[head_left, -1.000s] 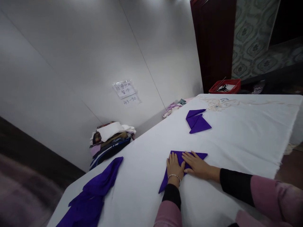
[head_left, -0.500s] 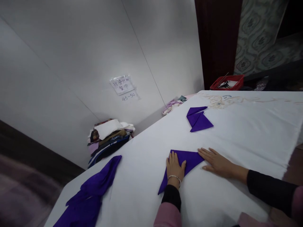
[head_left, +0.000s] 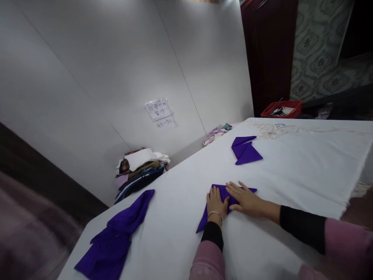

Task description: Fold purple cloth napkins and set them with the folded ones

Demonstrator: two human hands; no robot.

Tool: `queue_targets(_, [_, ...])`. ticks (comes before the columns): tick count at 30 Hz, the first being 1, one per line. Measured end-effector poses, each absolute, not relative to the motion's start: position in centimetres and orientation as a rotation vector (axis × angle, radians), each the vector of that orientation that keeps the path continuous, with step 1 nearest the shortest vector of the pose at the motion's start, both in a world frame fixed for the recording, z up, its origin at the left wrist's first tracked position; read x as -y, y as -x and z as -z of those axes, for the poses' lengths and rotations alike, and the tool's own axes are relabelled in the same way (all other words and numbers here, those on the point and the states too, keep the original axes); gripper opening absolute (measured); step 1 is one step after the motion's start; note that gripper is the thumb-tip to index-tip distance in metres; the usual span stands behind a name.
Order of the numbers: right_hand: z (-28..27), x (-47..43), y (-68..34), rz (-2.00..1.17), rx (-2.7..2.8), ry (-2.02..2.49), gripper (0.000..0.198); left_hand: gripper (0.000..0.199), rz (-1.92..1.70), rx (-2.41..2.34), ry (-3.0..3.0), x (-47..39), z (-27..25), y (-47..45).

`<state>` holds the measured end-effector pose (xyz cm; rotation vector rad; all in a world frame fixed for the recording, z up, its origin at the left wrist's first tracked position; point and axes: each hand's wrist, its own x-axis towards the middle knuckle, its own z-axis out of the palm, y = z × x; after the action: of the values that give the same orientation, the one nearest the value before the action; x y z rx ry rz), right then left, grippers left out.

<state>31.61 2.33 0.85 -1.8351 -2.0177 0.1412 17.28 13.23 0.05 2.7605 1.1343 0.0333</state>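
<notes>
A purple cloth napkin [head_left: 203,223], folded into a triangle, lies under both my hands on the white-covered table. My left hand [head_left: 216,204], with a bracelet at the wrist, presses flat on its middle, fingers stretched out. Flat across the napkin's right part lies my right hand [head_left: 244,199], its fingers spread close beside the left thumb. One purple tip shows beyond its knuckles. Farther back rests a second purple napkin [head_left: 246,151], folded into an angular shape. Loose purple cloths [head_left: 116,237] lie rumpled at the table's left.
The white tablecloth [head_left: 305,171] has floral embroidery at its far edge. Beyond the left edge is a stack of folded textiles [head_left: 141,171], with a smaller cloth pile [head_left: 215,134] farther along the wall. A red basket [head_left: 295,111] sits past the far edge. A handwritten sign [head_left: 159,111] hangs on the wall.
My right hand has slid left from the napkin's right tip onto its middle, next to my left hand. My left hand stays pressed on the napkin. The camera view has shifted slightly.
</notes>
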Motion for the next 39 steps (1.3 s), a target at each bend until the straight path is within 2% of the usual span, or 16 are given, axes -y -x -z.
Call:
queue_targets(5, [-0.2, -4.8, -30.3, -0.3, 2.056, 1.804, 0.079, 0.068, -0.005, -1.112, -2.764, -13.3, 0.2, -17.2])
queue_targets(14, [4.4, 0.7, -38.0, -0.191, 1.935, 1.942, 0.067, 0.076, -0.017, -1.135, -2.74, -13.3, 0.4, -17.2])
queue_targets(17, [3.8, 1.5, -38.8, -0.122, 1.835, 2.043, 0.064, 0.077, -0.029, -1.142, -2.738, -13.4, 0.5, -17.1])
queue_targets(21, [0.9, -0.8, -35.8, 0.0, 1.793, 2.012, 0.071, 0.076, -0.045, -1.14, -2.765, -13.4, 0.6, -17.1])
queue_targets(26, [-2.1, -6.1, -29.7, -0.342, 1.995, 1.722, 0.077, 0.064, -0.007, -1.066, -2.835, -13.5, 0.8, -17.1])
queue_targets(30, [-1.9, -8.2, -28.6, -0.577, 2.057, 1.641, 0.078, 0.062, 0.03, -1.03, -2.924, -13.6, 1.3, -17.2])
queue_targets(39, [0.0, -8.5, -29.5, -0.578, 2.006, 1.599, 0.074, 0.061, 0.081, -1.143, -2.801, -14.1, 1.0, -17.3])
